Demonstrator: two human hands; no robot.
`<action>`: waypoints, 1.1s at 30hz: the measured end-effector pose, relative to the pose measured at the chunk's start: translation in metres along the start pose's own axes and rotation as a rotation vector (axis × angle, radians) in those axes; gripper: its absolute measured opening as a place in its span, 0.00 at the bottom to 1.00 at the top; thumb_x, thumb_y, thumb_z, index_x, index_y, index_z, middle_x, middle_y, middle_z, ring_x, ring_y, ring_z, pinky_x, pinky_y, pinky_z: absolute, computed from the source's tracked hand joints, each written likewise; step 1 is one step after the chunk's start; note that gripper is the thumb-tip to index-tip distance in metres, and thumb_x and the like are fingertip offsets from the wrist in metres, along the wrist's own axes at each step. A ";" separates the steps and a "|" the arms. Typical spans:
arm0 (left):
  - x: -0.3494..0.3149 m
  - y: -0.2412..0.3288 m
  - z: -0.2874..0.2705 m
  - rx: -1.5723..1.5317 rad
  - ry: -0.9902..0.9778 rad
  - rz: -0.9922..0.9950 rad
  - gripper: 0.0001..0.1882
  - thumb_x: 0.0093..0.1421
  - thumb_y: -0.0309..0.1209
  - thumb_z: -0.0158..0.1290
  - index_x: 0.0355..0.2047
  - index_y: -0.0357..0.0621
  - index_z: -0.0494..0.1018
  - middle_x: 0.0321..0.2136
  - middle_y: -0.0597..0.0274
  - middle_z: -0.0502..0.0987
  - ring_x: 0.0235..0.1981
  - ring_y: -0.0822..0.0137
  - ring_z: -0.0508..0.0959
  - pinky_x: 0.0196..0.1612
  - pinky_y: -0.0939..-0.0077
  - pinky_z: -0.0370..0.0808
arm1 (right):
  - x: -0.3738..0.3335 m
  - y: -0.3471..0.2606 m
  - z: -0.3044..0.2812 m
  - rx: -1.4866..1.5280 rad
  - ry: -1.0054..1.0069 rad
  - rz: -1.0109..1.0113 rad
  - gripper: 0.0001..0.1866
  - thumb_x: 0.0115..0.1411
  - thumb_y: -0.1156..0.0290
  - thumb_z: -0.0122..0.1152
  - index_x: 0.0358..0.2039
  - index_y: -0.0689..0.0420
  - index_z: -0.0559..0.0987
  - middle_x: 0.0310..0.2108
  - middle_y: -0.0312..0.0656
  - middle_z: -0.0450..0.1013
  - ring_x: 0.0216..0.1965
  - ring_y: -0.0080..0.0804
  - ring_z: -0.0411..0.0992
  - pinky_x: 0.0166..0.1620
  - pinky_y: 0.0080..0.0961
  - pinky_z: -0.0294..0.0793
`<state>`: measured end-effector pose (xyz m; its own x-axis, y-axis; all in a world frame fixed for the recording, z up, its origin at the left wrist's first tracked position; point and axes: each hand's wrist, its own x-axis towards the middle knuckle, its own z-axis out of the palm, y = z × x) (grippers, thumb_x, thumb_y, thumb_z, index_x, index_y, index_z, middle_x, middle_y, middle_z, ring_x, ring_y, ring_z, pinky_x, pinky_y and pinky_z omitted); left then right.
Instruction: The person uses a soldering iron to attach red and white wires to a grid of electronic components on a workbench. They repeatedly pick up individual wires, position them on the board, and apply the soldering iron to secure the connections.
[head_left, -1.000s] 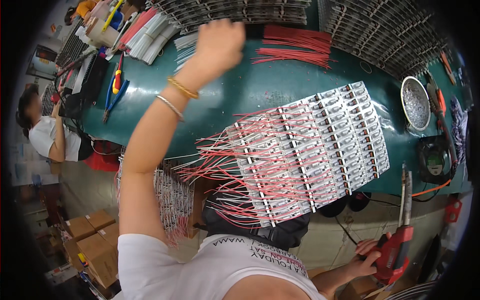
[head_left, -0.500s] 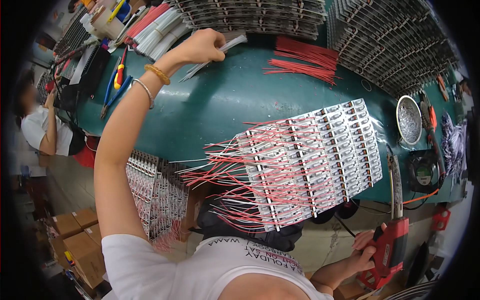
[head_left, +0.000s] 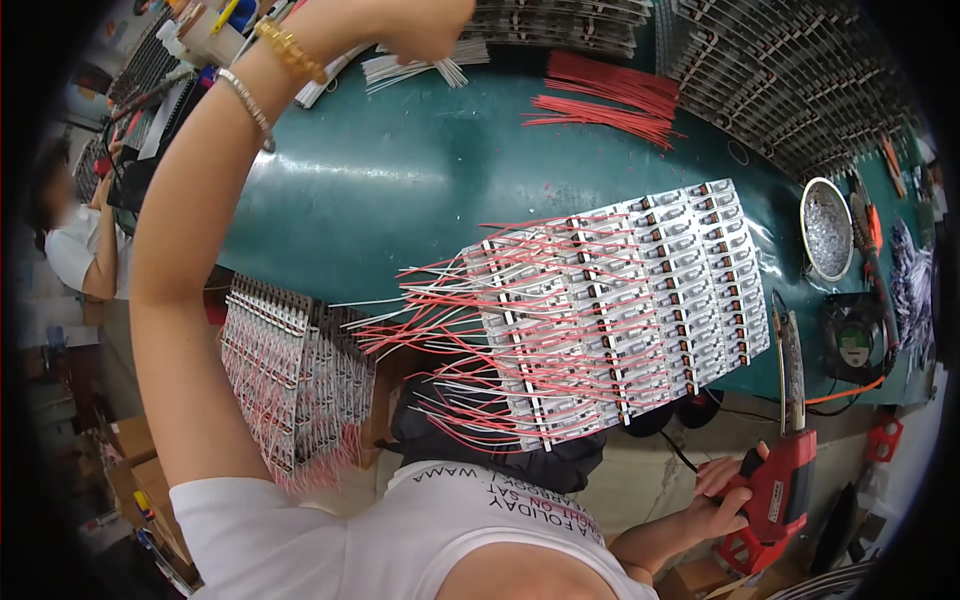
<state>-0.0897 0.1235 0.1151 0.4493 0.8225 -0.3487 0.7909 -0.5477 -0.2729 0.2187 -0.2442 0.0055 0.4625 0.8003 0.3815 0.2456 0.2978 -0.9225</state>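
Observation:
My left arm stretches to the far edge of the bench. My left hand [head_left: 425, 28] is above loose white wires [head_left: 400, 72], partly cut off by the upper edge, and its fingers are hidden. My right hand [head_left: 718, 495] is wrapped round the handle of a red and black soldering gun [head_left: 785, 490] at the lower right, its long metal front pointing away from me. Between the hands lies a panel of small circuit boards [head_left: 610, 320] in rows. Red and white wires [head_left: 430, 320] hang off its left side.
Red wires [head_left: 610, 95] lie in bundles on the green bench [head_left: 350, 200]. Stacked board panels [head_left: 780, 80] line the back. At right are a metal bowl [head_left: 827, 230] and a black reel [head_left: 853, 338]. More wired panels [head_left: 295, 385] stand lower left; another person [head_left: 80, 245] sits beyond.
My left hand has moved up and away, nearer the camera. The white wires it was touching now lie spread on the bench. The right hand with the soldering gun stays almost still.

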 end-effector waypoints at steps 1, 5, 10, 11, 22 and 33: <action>0.002 0.012 -0.002 0.080 -0.036 0.005 0.09 0.45 0.27 0.50 0.24 0.32 0.75 0.22 0.46 0.76 0.27 0.51 0.77 0.31 0.64 0.73 | 0.000 0.000 0.001 0.025 -0.004 -0.003 0.33 0.59 0.53 0.50 0.51 0.70 0.59 0.09 0.33 0.57 0.09 0.20 0.56 0.17 0.18 0.59; 0.006 0.032 0.018 0.145 -0.098 0.027 0.08 0.43 0.24 0.47 0.21 0.31 0.74 0.22 0.43 0.75 0.28 0.47 0.76 0.32 0.61 0.74 | 0.000 0.004 0.005 0.088 -0.019 -0.009 0.33 0.58 0.53 0.51 0.51 0.70 0.59 0.09 0.33 0.57 0.08 0.20 0.55 0.16 0.17 0.58; 0.002 0.028 0.040 -0.159 0.203 0.146 0.08 0.48 0.28 0.49 0.23 0.35 0.74 0.21 0.47 0.75 0.24 0.52 0.77 0.28 0.66 0.73 | 0.004 -0.002 0.009 0.089 -0.022 -0.002 0.34 0.57 0.52 0.52 0.51 0.70 0.59 0.08 0.33 0.57 0.08 0.21 0.54 0.15 0.17 0.58; 0.003 0.033 0.042 -0.264 0.320 0.197 0.08 0.49 0.28 0.50 0.23 0.35 0.74 0.20 0.47 0.76 0.23 0.54 0.77 0.26 0.67 0.72 | 0.006 -0.003 0.008 0.089 -0.025 0.010 0.35 0.57 0.51 0.52 0.51 0.70 0.59 0.08 0.33 0.57 0.08 0.21 0.55 0.15 0.17 0.58; -0.014 0.144 0.085 -1.093 0.492 0.244 0.09 0.52 0.30 0.54 0.24 0.36 0.71 0.18 0.62 0.73 0.17 0.73 0.65 0.22 0.78 0.64 | 0.037 -0.015 0.074 -0.122 0.076 0.233 0.44 0.55 0.41 0.48 0.50 0.76 0.58 0.09 0.33 0.59 0.09 0.19 0.57 0.16 0.16 0.58; -0.008 0.144 0.094 -1.252 0.394 0.175 0.08 0.52 0.30 0.54 0.23 0.37 0.72 0.13 0.66 0.70 0.12 0.80 0.61 0.16 0.81 0.58 | 0.050 0.003 0.087 -0.031 -0.088 0.405 0.37 0.57 0.47 0.49 0.43 0.76 0.61 0.08 0.36 0.59 0.07 0.21 0.56 0.13 0.17 0.59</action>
<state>-0.0178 0.0236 -0.0055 0.5052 0.8618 0.0458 0.4614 -0.3145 0.8295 0.1682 -0.1575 0.0169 0.4524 0.8916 -0.0200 0.0849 -0.0654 -0.9942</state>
